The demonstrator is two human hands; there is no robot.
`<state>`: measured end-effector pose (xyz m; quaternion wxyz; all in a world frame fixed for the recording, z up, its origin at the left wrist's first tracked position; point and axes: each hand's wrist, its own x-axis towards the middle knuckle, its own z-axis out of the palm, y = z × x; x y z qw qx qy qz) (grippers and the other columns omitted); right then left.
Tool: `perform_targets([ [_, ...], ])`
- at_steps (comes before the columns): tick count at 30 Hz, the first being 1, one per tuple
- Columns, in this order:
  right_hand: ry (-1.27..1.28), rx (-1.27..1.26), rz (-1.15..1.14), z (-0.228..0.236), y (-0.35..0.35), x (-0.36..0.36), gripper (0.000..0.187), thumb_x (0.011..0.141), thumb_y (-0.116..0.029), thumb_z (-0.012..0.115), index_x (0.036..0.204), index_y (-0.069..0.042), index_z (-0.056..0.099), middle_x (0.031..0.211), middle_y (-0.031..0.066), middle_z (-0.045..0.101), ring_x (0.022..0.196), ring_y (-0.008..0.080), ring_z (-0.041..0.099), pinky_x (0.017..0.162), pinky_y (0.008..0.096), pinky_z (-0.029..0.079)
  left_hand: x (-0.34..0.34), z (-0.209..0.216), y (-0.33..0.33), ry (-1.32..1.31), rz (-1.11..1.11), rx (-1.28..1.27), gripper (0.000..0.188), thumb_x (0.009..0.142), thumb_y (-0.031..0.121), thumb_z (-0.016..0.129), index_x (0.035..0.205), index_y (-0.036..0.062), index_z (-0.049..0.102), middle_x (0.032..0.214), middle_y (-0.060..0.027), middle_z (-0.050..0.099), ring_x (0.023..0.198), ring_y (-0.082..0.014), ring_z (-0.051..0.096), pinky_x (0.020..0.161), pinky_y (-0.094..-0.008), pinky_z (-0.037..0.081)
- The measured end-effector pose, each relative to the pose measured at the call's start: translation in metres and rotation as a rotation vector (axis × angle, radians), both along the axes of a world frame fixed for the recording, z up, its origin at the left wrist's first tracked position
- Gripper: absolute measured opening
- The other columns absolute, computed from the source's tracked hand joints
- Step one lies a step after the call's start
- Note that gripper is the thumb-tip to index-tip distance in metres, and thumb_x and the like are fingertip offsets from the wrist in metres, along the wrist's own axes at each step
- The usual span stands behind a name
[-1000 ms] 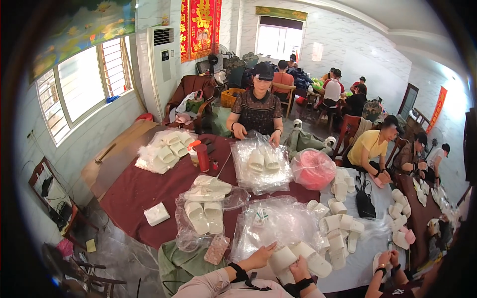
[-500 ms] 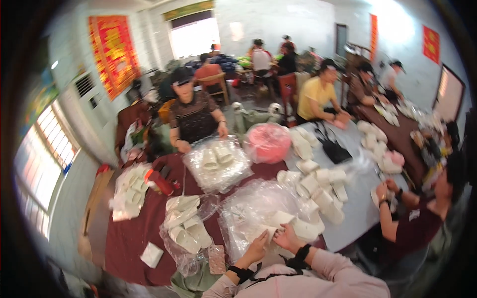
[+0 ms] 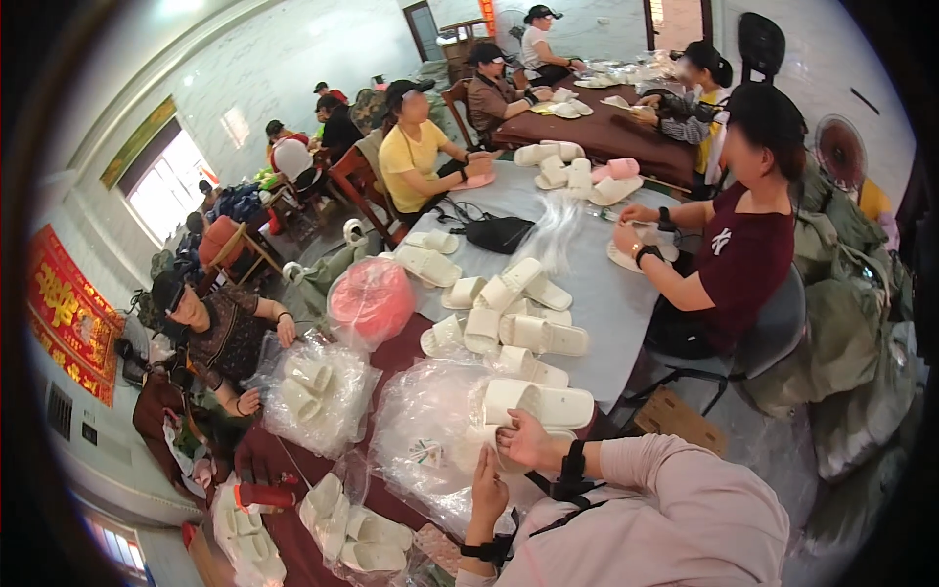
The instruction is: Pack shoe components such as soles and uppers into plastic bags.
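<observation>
A cream slide slipper (image 3: 481, 433) lies between my hands, partly hidden by them, over a heap of clear plastic bags (image 3: 416, 411). My right hand (image 3: 528, 439) has its fingers curled at the slipper's right side. My left hand (image 3: 489, 485) is upright at its near edge, fingers close together and touching it. Just beyond my right hand sits another pair of cream slippers (image 3: 564, 407). More cream slippers (image 3: 544, 337) are piled farther up on the grey table cover.
At the left, bagged slippers (image 3: 377, 540) and a red bottle (image 3: 264, 496) lie on the dark red cloth. A pink wrapped bundle (image 3: 372, 298) and a black bag (image 3: 497, 231) are beyond. One co-worker (image 3: 729, 245) sits at right, another (image 3: 230, 338) at left.
My view has swung to the right and tilted, so the table and co-workers appear shifted left. My hands remain at the slipper, the right one now turned more across it.
</observation>
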<state>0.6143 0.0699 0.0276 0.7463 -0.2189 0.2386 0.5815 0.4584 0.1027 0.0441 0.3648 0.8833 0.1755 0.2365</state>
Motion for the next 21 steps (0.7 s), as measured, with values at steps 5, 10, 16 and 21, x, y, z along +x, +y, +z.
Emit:
perform_targets([
  [5, -0.06, 0.104, 0.029, 0.025, -0.006, 0.009, 0.024, 0.085, -0.023, 0.052, 0.101, -0.01, 0.04, 0.102, 0.0132, 0.052, 0.096, 0.0269, 0.054, 0.084, 0.0378, 0.045, 0.01, 0.021, 0.003, -0.004, 0.027, -0.049, 0.065, 0.067, -0.014, 0.04, 0.131, -0.0037, 0.034, 0.136, -0.0218, 0.032, 0.115, -0.0327, 0.045, 0.073, -0.0287, 0.046],
  [10, -0.552, -0.098, 0.285, 0.069, -0.006, 0.011, 0.025, 0.082, -0.019, 0.057, 0.098, -0.008, 0.041, 0.082, 0.003, 0.052, 0.067, 0.01, 0.051, 0.063, 0.0251, 0.047, 0.012, 0.025, 0.008, -0.033, 0.073, -0.03, 0.067, 0.068, -0.011, 0.048, 0.132, -0.0012, 0.032, 0.136, -0.0201, 0.033, 0.082, -0.0229, 0.056, 0.065, -0.0259, 0.046],
  [16, -0.696, -0.137, 0.636, 0.012, -0.003, 0.039, 0.016, 0.082, -0.012, 0.054, 0.094, -0.003, 0.048, 0.082, 0.0046, 0.056, 0.071, 0.0103, 0.055, 0.061, 0.0205, 0.046, 0.016, 0.01, 0.006, 0.053, 0.195, 0.046, 0.058, 0.073, -0.002, 0.055, 0.128, -0.0013, 0.037, 0.127, -0.0176, 0.04, 0.083, -0.0267, 0.057, 0.067, -0.0299, 0.049],
  [21, -0.486, -0.12, 0.735, 0.012, -0.018, 0.049, 0.016, 0.082, -0.014, 0.052, 0.092, -0.001, 0.052, 0.085, 0.0075, 0.058, 0.076, 0.0157, 0.058, 0.069, 0.0239, 0.047, 0.011, 0.017, 0.005, 0.126, 0.192, -0.024, 0.051, 0.074, 0.005, 0.054, 0.124, -0.0016, 0.042, 0.112, -0.0198, 0.048, 0.096, -0.0346, 0.052, 0.081, -0.0375, 0.044],
])
